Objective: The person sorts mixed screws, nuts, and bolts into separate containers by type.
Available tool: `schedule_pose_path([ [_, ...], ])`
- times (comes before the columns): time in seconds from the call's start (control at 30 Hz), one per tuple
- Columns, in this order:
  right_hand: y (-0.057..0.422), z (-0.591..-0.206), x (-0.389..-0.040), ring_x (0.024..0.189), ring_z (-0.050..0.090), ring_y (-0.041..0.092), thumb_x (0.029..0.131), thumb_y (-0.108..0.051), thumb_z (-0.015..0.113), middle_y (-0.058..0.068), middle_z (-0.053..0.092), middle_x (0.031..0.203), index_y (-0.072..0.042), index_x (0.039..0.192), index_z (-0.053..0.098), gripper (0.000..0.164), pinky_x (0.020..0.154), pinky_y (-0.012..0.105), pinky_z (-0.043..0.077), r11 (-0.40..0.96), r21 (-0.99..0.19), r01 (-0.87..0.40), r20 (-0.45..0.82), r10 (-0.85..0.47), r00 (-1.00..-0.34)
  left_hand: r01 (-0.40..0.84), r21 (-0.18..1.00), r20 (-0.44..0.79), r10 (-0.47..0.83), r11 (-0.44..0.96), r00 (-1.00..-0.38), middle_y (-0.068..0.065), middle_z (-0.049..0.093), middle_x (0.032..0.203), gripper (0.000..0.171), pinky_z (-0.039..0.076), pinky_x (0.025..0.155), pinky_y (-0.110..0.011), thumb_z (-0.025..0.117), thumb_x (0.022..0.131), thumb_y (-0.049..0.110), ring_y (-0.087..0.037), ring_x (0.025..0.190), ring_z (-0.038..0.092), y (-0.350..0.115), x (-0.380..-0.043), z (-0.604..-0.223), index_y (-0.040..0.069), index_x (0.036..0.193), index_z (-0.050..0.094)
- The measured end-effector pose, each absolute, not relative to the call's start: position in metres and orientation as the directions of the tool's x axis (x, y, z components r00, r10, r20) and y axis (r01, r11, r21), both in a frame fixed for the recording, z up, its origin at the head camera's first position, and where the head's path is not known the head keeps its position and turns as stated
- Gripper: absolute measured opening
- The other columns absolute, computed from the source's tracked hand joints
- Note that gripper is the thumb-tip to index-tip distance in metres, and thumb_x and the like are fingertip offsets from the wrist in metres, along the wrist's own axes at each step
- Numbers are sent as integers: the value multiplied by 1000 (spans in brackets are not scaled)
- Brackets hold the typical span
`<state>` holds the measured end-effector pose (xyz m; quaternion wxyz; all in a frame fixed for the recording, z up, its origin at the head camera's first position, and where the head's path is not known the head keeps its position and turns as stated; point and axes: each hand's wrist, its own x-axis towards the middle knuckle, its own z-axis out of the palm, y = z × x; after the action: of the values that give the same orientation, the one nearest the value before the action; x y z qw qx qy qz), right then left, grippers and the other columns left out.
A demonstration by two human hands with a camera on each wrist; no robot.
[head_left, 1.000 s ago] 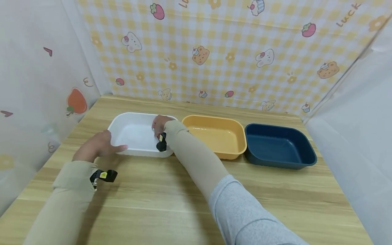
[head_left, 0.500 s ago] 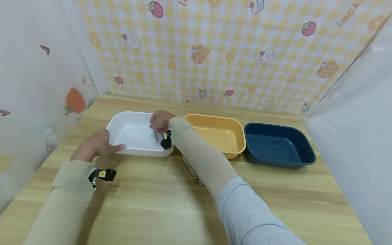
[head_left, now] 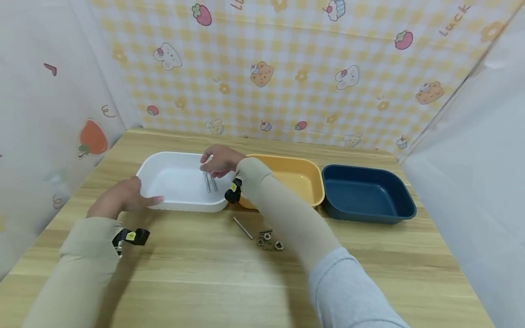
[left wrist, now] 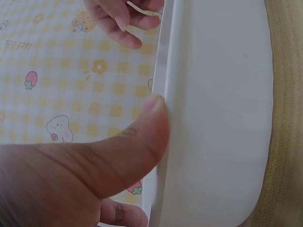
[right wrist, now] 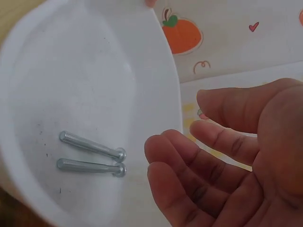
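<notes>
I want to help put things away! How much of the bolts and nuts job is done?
Looks done: two bolts lie in the white bin. In hand: no hardware; the right grip is open near them, and the left grip holds the bin's end. Left, probably: the long bolt, nuts and tiny pieces I can't identify on the wooden table.

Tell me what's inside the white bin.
Two metal bolts lie side by side in the white bin. The right hand covers its far right corner, so anything there cannot be seen.
</notes>
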<state>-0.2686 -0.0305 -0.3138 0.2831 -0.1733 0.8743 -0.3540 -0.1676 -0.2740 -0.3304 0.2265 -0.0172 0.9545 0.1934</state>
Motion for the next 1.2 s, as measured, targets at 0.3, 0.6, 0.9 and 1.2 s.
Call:
schedule_pose_path([
  [0.3,-2,-308,-251,81,67,24,96,-19,64,12,68,98,-7,116,60,23,68,30,56,604,-774,-190,-289,-603,-743,-48,359,-395,105,932,-913,-46,42,115,100,44,85,-62,67,86,52,-48,95,49,-276,-166,-330,-29,126,25],
  [0.6,29,-311,-223,82,68,27,96,-21,64,10,68,93,-11,113,62,20,66,29,55,591,-772,-233,-233,-605,-762,-59,342,-401,89,938,-912,-52,33,123,106,40,91,-65,67,86,55,-53,101,46,-277,-166,-332,-32,127,21],
  [0.9,56,-321,-196,79,66,23,94,-17,65,6,66,88,-5,112,64,22,64,26,54,534,-791,-300,-159,-652,-742,-40,357,-383,107,933,-917,-51,37,119,104,42,89,-64,67,86,55,-50,97,47,-274,-165,-332,-32,124,24],
  [1.2,76,-332,-174,83,63,12,93,-18,67,-1,65,92,-4,112,66,23,73,24,52,528,-750,-398,-91,-678,-729,-54,365,-389,99,929,-916,-50,36,120,102,41,90,-64,67,86,53,-50,98,47,-274,-164,-330,-32,125,24],
])
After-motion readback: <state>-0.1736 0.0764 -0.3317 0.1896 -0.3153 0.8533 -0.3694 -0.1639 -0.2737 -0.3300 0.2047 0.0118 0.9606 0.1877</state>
